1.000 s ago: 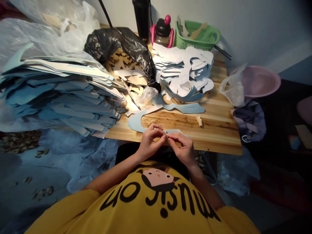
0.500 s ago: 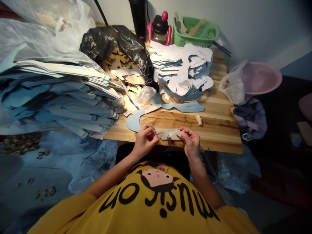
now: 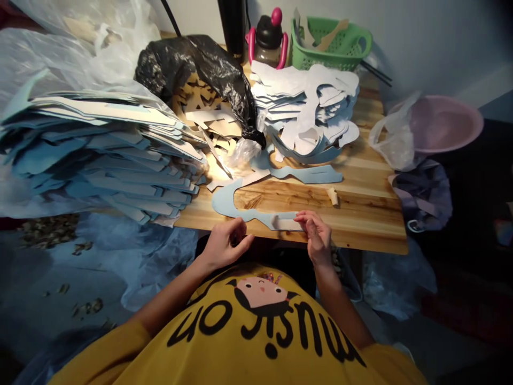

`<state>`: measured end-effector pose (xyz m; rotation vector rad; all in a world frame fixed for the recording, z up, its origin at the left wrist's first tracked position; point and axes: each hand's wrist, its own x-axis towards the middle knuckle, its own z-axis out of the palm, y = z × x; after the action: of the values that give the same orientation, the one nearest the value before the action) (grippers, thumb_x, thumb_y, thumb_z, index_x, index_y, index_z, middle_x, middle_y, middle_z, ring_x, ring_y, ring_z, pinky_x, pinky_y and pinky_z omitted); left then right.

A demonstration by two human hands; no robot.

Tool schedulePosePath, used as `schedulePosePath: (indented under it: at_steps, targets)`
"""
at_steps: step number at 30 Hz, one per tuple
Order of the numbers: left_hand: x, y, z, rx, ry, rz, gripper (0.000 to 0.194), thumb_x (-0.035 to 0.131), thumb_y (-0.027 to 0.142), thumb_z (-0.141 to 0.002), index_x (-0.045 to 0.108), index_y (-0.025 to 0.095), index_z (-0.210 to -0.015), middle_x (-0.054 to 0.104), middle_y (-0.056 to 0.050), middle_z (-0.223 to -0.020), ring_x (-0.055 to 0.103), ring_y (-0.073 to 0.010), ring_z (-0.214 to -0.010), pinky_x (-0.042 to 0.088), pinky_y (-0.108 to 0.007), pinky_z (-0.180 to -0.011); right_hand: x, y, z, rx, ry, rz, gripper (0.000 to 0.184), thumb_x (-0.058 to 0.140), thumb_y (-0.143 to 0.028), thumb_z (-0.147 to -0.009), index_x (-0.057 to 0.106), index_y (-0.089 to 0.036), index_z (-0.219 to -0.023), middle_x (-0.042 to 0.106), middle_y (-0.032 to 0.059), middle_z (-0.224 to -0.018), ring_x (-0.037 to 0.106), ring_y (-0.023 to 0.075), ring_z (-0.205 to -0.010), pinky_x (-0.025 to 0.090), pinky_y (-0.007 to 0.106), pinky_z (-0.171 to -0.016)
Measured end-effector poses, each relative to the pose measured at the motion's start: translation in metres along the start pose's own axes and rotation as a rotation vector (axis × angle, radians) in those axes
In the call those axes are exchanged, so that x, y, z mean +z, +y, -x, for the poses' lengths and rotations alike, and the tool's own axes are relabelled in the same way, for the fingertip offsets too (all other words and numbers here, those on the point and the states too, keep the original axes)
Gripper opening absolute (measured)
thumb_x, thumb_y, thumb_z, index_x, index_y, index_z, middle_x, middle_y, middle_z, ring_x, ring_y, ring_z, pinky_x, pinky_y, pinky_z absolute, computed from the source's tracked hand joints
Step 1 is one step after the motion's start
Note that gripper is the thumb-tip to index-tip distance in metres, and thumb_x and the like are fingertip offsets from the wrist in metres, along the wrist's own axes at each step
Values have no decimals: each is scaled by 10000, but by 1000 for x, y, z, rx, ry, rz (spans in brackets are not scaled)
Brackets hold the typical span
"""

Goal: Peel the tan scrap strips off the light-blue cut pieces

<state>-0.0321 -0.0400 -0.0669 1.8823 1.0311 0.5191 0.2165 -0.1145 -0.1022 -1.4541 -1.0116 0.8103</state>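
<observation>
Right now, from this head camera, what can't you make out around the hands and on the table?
All from the head view:
Left hand: its curled fingers hide the palm, so anything held there can't be seen.
Right hand: its fingers cover the end of the pale strip on the blue cut-out.
Black bottle: its top is cut off by the picture's upper edge.
Black plastic bag: its folds hide whatever lies beneath.

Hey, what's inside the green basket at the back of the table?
The green plastic basket holds a flat wooden spatula and some pale card pieces standing upright. Whatever lies lower down is hidden by the basket's sides and those pieces.
</observation>
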Motion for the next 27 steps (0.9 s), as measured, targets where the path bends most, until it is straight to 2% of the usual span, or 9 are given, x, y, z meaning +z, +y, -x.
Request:
schedulePosePath:
  at_steps: [3,6,8,13,18,20,23,27]
  targets:
    - [9,3,-13,-31,75,110,295,603,452,-824,534,176,-746,470,57,-550,388,-79,-483,293,-203,-482,3,-6,3,-135,-42,166,279,572,-415,-940,744,-198,-976,619,98,-1063,618,236,-1049,527,368,-896]
    - [15,2,-24,-102,202,136,321,634,461,-835,555,168,-729,491,48,-545,410,-79,-487,312,-198,-484,8,-5,6,-241,-46,359,175,643,-320,-904,738,-220,-1012,621,90,-1064,634,220,-1013,542,353,-873]
    - [17,-2,-29,-126,247,155,335,635,458,-850,569,162,-708,500,39,-550,419,-78,-496,321,-194,-487,12,-1,7,-317,-46,469,147,653,-267,-897,735,-233,-1015,632,86,-1061,635,218,-1008,538,367,-901]
    - [14,-10,-35,-88,229,158,294,635,414,-862,611,153,-727,544,22,-581,444,-83,-519,337,-189,-493,19,6,7,-452,-96,612,161,626,-180,-905,739,-232,-1009,677,89,-1041,608,228,-987,527,400,-907]
    - [11,-12,-35,-97,219,158,366,521,434,-938,634,149,-739,541,13,-580,460,-90,-525,338,-193,-492,20,6,6,-474,-104,613,180,628,-153,-903,739,-226,-1025,699,81,-1022,594,222,-946,531,387,-872]
    - [10,-11,-35,-85,206,158,368,537,445,-930,628,150,-731,538,16,-576,451,-87,-516,334,-195,-489,20,5,6,-477,-104,613,183,629,-152,-904,737,-227,-1031,700,80,-1025,592,223,-945,530,388,-871]
    - [10,-12,-36,-56,206,86,313,620,418,-876,608,157,-705,549,23,-576,450,-84,-512,345,-197,-508,20,5,6,-482,-102,614,177,630,-148,-903,736,-218,-1027,699,84,-1021,587,223,-943,528,391,-875]
    - [10,-15,-38,-56,209,-120,282,582,386,-892,601,170,-712,559,20,-587,465,-98,-529,341,-218,-540,20,5,5,-491,-104,608,169,633,-139,-900,736,-200,-1020,698,94,-1016,584,225,-944,527,384,-874]
